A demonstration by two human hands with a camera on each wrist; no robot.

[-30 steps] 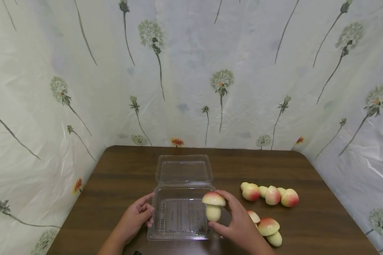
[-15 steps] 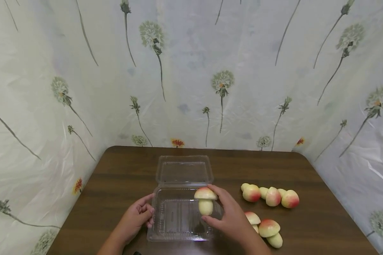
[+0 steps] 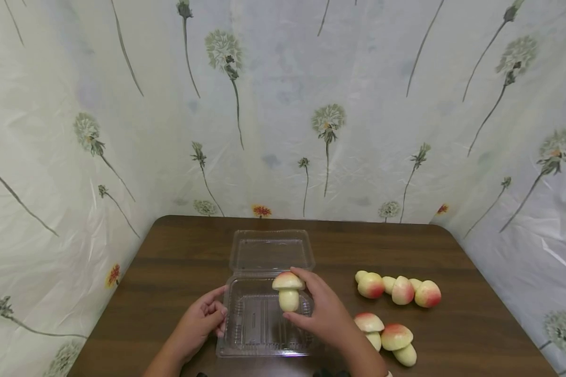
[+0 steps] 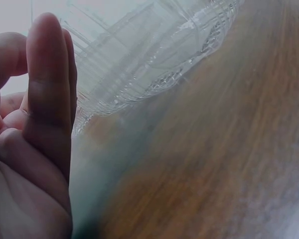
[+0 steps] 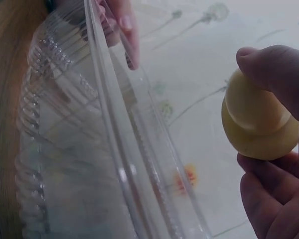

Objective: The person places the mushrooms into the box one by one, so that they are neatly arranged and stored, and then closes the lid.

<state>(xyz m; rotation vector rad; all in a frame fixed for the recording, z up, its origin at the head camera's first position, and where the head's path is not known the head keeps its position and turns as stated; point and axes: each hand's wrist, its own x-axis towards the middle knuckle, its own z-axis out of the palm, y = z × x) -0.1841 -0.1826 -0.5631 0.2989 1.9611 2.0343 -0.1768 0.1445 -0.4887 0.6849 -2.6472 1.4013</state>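
Brown table (image 3: pixel 184 251): right hand (image 3: pixel 323 309), pinching a red-topped cream mushroom (image 3: pixel 289 294), has moved toward nine o'clock, over the clear-plastic box (image 3: pixel 259 346); left hand (image 3: pixel 200 320) touches its edge, grip unclear.

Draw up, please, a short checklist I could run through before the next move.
1. Mushroom-shaped piece secured: ok, pinched between the thumb and fingers of the right hand.
2. Lid out of the way: ok, folded back.
3. Piece over the container: ok in the head view.
4. Piece set down inside: not ok, it is held up.
5. Left hand firmly gripping the container: cannot tell; it is at the left rim.
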